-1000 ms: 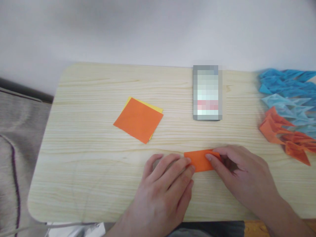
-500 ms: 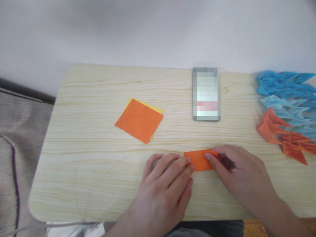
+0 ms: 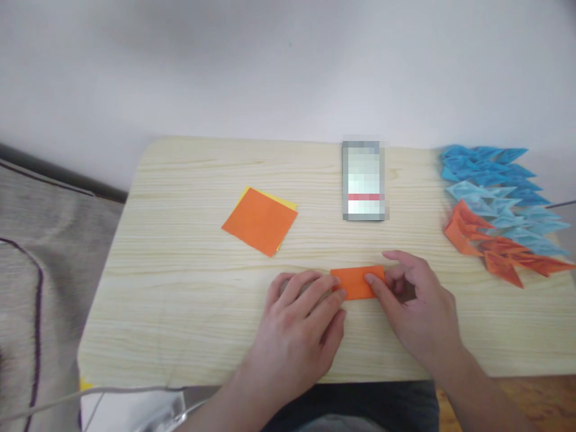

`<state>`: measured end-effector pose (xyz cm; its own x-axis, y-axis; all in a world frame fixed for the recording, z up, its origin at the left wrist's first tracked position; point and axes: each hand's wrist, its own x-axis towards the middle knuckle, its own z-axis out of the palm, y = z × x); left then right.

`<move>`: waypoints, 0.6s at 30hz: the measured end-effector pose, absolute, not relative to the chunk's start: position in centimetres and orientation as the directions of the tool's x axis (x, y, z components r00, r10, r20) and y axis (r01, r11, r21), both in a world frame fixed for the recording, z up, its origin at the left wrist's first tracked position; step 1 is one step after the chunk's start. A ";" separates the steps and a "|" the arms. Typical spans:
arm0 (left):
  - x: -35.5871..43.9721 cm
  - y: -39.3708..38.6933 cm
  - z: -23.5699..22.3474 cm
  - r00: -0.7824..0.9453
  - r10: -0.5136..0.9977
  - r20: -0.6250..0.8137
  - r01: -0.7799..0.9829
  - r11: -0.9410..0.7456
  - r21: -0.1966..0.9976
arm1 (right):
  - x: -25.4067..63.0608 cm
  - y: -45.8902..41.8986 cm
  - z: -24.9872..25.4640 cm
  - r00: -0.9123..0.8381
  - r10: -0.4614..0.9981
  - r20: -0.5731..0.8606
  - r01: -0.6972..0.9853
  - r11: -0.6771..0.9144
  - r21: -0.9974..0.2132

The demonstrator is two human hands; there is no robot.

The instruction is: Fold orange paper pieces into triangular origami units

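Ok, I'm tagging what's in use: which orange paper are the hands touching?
The narrow strip between the left hand and right hand, touched by both. The orange square on yellow paper and the pointed orange pieces at far right are untouched.

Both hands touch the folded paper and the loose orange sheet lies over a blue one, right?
No, the loose orange sheet lies over a yellow sheet, not a blue one, as the head view shows. Left hand and right hand do touch the folded paper.
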<state>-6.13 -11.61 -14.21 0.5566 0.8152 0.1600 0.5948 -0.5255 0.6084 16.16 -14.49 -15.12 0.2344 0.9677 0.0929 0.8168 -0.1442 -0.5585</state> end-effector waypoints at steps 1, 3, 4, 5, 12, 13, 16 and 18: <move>-6.1 -11.7 -14.2 0.556 0.815 0.162 0.597 -0.527 0.605 | 16.2 -14.5 -15.1 0.232 0.968 0.095 0.812 -0.139 -0.566; -6.1 -11.7 -14.2 0.556 0.815 0.165 0.601 -0.531 0.598 | 16.3 -14.6 -15.2 0.231 0.967 0.107 0.804 -0.127 -0.581; -6.1 -11.7 -14.3 0.556 0.814 0.168 0.601 -0.533 0.595 | 16.3 -14.6 -15.2 0.234 0.965 0.117 0.801 -0.123 -0.586; -6.1 -11.8 -14.3 0.556 0.813 0.170 0.602 -0.536 0.592 | 16.4 -14.6 -15.3 0.237 0.963 0.129 0.801 -0.118 -0.587; -6.0 -11.6 -14.4 0.550 0.816 0.178 0.610 -0.538 0.582 | 16.5 -14.8 -15.6 0.170 0.965 0.198 0.842 -0.038 -0.539; -6.0 -11.6 -14.3 0.549 0.817 0.177 0.610 -0.536 0.583 | 16.4 -14.8 -15.5 0.153 0.968 0.198 0.849 -0.026 -0.527; -6.0 -11.5 -14.2 0.547 0.817 0.180 0.611 -0.537 0.581 | 15.6 -14.9 -15.3 0.143 0.970 0.196 0.877 -0.032 -0.480; -5.9 -11.6 -14.1 0.548 0.816 0.182 0.616 -0.541 0.572 | 15.0 -15.0 -15.2 0.165 0.964 0.208 0.901 -0.061 -0.429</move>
